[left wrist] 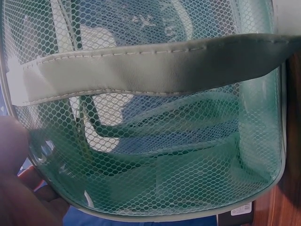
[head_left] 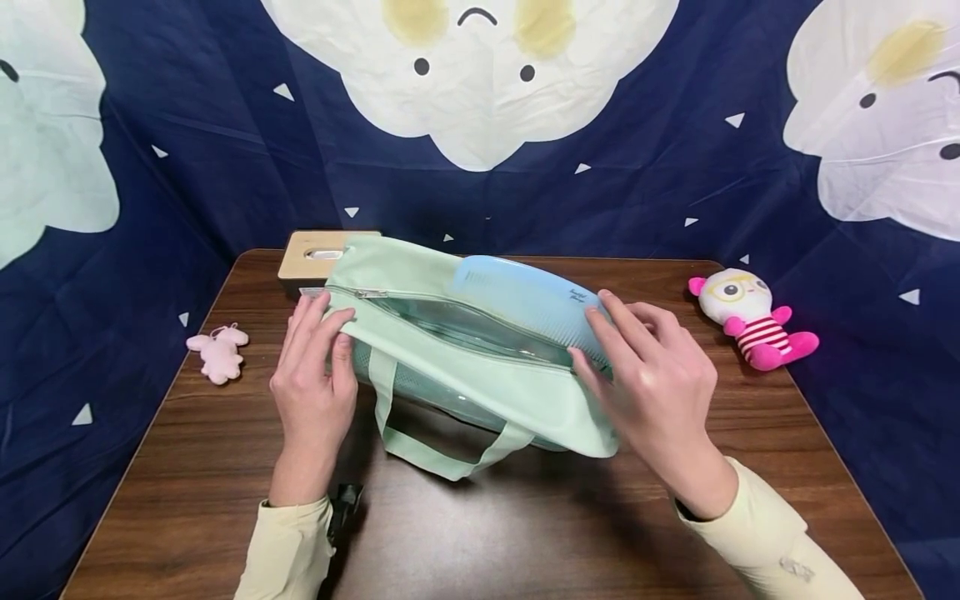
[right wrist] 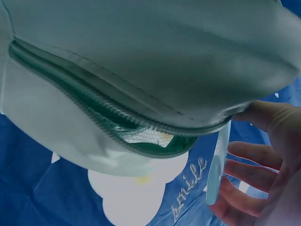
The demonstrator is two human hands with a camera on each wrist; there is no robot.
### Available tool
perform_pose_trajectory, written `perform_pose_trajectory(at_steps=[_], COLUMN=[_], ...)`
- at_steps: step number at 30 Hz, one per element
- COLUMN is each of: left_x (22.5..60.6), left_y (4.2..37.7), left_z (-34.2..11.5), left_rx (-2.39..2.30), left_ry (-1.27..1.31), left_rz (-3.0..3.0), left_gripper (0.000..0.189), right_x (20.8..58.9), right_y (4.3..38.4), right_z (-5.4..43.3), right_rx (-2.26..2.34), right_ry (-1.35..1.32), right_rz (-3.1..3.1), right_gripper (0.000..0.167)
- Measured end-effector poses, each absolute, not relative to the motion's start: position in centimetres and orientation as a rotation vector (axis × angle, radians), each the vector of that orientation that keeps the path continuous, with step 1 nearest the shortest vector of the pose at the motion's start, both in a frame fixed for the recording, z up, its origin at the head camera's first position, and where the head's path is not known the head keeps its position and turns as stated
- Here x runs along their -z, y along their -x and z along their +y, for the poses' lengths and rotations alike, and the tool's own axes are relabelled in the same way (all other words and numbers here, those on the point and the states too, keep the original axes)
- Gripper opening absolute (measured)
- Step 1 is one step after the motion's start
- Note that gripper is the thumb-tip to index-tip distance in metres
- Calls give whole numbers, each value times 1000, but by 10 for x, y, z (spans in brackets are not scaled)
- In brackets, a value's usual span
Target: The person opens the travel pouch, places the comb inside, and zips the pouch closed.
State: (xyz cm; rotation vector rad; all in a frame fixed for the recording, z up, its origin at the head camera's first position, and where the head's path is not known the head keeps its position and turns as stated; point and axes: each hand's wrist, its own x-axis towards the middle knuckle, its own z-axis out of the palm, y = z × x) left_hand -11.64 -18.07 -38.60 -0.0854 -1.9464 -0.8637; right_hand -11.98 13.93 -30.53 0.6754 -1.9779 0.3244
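A mint-green zip bag [head_left: 480,375] with mesh sides and a strap handle [head_left: 429,457] stands mid-table, its top zipper unzipped. My left hand [head_left: 313,375] grips its left end by the zipper pull; in the left wrist view, part of that hand [left wrist: 26,183] shows at the bag's edge. A light blue comb [head_left: 517,287] lies along the far side of the opening. My right hand [head_left: 660,383] pinches the comb's right end, thumb close to the zipper's end. In the right wrist view the comb [right wrist: 217,176] appears edge-on beside the fingers [right wrist: 249,174].
A wood-topped box [head_left: 303,250] sits behind the bag's left end. On the table's left lies a small pink plush [head_left: 220,354]; a panda-like doll [head_left: 757,321] with striped clothing is at the right. Behind the table hangs a dark blue cloth [head_left: 225,108] with clouds.
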Motion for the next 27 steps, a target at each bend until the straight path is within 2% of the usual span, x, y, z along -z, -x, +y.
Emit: perform_pose_trajectory(at_steps=[14,27], left_x=[385,385], left_y=[117,117], left_z=[-181,-182], left_rx=[865,870], left_ry=[98,103], left_rz=[-1933,-1939], left_gripper=[42,42], right_x=[295,285], right_y=[129,140], right_z=[128,124], right_rx=[-182,-117], right_ry=[-806,-959], right_rz=[-2102,-2178], right_gripper=[36,45])
